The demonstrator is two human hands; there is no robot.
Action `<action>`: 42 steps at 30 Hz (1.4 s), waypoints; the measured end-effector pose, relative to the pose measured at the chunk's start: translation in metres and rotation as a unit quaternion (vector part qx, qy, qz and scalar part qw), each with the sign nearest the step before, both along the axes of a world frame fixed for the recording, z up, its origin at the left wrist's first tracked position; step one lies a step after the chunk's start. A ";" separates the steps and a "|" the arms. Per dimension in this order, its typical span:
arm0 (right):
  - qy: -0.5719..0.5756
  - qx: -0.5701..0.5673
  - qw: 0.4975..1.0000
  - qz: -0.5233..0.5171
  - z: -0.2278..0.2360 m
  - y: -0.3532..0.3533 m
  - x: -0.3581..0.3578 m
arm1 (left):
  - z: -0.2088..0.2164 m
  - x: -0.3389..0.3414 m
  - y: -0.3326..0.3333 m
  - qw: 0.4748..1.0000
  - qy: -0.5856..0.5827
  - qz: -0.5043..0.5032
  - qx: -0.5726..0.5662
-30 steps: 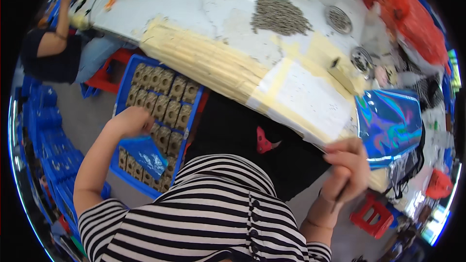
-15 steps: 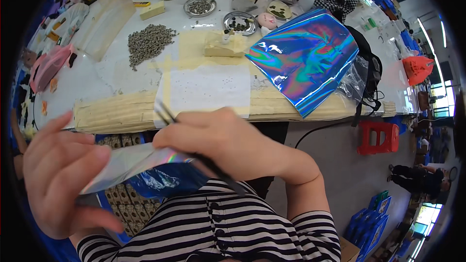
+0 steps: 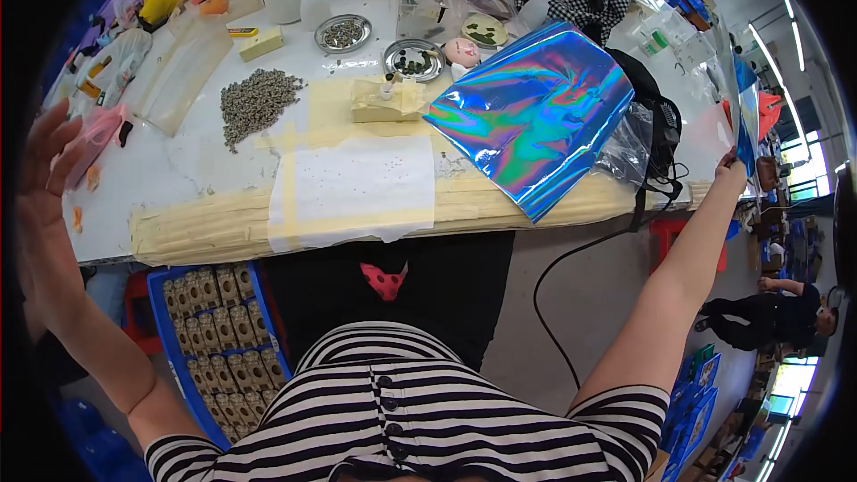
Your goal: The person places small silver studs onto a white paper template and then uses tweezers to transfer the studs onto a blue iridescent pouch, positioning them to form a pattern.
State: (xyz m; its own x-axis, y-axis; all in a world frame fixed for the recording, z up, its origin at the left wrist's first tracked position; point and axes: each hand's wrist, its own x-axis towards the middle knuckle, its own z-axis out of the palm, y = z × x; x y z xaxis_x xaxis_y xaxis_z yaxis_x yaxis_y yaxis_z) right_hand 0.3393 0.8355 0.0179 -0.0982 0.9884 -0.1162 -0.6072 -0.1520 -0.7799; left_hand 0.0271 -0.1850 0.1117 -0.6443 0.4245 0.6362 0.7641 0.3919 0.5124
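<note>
My left hand (image 3: 46, 183) is raised at the far left, its fingers spread and nothing in it, beside a pink item (image 3: 100, 138). Stretched out to the far right, my right hand (image 3: 734, 170) is closed on the lower part of a shiny bluish film sheet (image 3: 746, 112), seen nearly edge-on. A folded iridescent blue film (image 3: 540, 112) lies on the table's right half. Left of it, a white paper (image 3: 353, 187) with small dark dots is taped at the front edge. Behind the paper sits a pale yellow block (image 3: 386, 103) with clear film on it.
A pile of small metallic pieces (image 3: 259, 105) lies left of two metal dishes (image 3: 343, 34). Below the table stands a blue crate (image 3: 159, 303) with patterned blocks. A black cable (image 3: 546, 281) hangs at right, near a red stool (image 3: 661, 236). Another person (image 3: 808, 317) stands farther off.
My hands have swung wide apart from in front of my body, the right one carrying the shiny film to the far right. The black tweezers in my right hand no longer show.
</note>
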 end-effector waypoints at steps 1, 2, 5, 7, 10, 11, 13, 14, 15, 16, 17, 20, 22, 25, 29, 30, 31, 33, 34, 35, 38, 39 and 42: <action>-0.046 -0.021 0.999 -0.013 -0.016 0.014 0.004 | 0.006 0.003 -0.016 0.998 -0.050 -0.018 -0.037; -0.122 -0.002 0.992 -0.029 -0.024 0.023 0.009 | -0.002 0.006 -0.021 0.998 -0.058 -0.013 -0.026; -0.434 0.174 0.878 -0.103 -0.021 0.040 0.019 | -0.039 0.014 -0.040 0.997 -0.075 -0.013 0.025; -0.456 0.152 0.875 -0.061 -0.098 -0.002 -0.001 | -0.020 0.018 -0.018 0.995 -0.091 0.044 0.013; -0.671 0.146 0.663 -0.299 -0.089 -0.042 -0.008 | -0.028 0.023 -0.042 0.982 -0.098 0.134 0.094; -0.632 0.161 0.663 -0.368 -0.066 -0.041 0.001 | -0.047 0.019 -0.070 0.970 -0.105 0.168 0.143; -0.556 0.252 0.635 -0.473 -0.027 -0.042 0.008 | -0.083 0.019 -0.134 0.931 -0.120 0.251 0.236; -0.511 0.288 0.681 -0.439 -0.048 -0.070 -0.020 | -0.074 0.034 -0.161 0.909 -0.116 0.311 0.252; -0.478 0.345 0.705 -0.394 -0.049 -0.091 -0.033 | -0.073 0.050 -0.191 0.886 -0.134 0.355 0.268; -0.404 0.396 0.732 -0.379 -0.023 -0.085 -0.024 | -0.100 0.055 -0.225 0.872 -0.173 0.387 0.245; -0.270 0.457 0.800 -0.279 0.002 -0.081 -0.018 | -0.135 0.063 -0.254 0.852 -0.249 0.424 0.181; -0.189 0.489 0.824 -0.216 -0.014 -0.197 -0.089 | -0.180 0.139 -0.281 0.767 -0.414 0.473 -0.129; -0.218 0.452 0.850 -0.158 0.009 -0.286 -0.117 | -0.234 0.175 -0.251 0.743 -0.456 0.435 -0.225; -0.245 0.525 0.810 -0.095 0.026 -0.336 -0.136 | -0.322 0.216 -0.193 0.737 -0.461 0.451 -0.201; -0.261 0.508 0.821 -0.020 0.038 -0.377 -0.156 | -0.355 0.237 -0.121 0.808 -0.314 0.443 -0.228; -0.255 0.522 0.814 -0.017 0.039 -0.393 -0.157 | -0.360 0.237 -0.108 0.818 -0.293 0.443 -0.221; -0.246 0.533 0.809 -0.013 0.039 -0.406 -0.158 | -0.364 0.234 -0.101 0.840 -0.258 0.433 -0.200; -0.237 0.549 0.802 -0.006 0.043 -0.429 -0.157 | -0.370 0.221 -0.087 0.862 -0.228 0.423 -0.163; -0.231 0.557 0.798 -0.005 0.044 -0.439 -0.155 | -0.372 0.211 -0.082 0.863 -0.234 0.423 -0.146; -0.228 0.563 0.794 -0.004 0.047 -0.449 -0.154 | -0.375 0.202 -0.080 0.864 -0.241 0.423 -0.130; -0.217 0.583 0.783 0.002 0.051 -0.472 -0.149 | -0.379 0.182 -0.077 0.849 -0.257 0.431 -0.168; -0.214 0.586 0.782 0.004 0.051 -0.478 -0.147 | -0.380 0.183 -0.078 0.849 -0.253 0.423 -0.188; -0.207 0.598 0.774 0.007 0.052 -0.493 -0.143 | -0.384 0.193 -0.081 0.845 -0.252 0.406 -0.239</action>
